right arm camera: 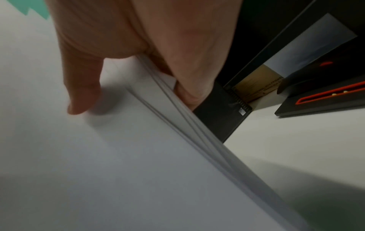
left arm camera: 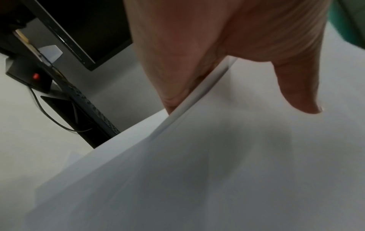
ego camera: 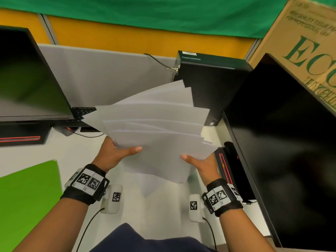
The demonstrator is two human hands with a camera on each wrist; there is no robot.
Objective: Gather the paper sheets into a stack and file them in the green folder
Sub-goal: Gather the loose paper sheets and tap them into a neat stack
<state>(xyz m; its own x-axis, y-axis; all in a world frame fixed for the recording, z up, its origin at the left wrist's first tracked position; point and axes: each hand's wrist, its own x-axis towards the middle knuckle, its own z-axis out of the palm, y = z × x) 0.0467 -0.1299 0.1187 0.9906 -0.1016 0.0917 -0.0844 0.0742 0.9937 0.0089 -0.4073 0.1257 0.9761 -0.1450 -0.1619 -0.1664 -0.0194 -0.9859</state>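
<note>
White paper sheets [ego camera: 156, 135] fanned, off desk — L hand [ego camera: 112, 153] & R hand [ego camera: 203, 166] pinching sides, thumbs on top, fingers under.

white desk [ego camera: 21, 155], grey partition [ego camera: 101, 70], yellow wall [ego camera: 127, 35], green cloth [ego camera: 163, 13]

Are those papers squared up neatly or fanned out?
Fanned out: the paper sheets show staggered corners and edges while both hands hold them.

I hold the white paper sheets [ego camera: 154, 135] fanned unevenly above the desk, thumbs on top. The green folder [ego camera: 29, 197] lies flat at my eight o'clock.
</note>
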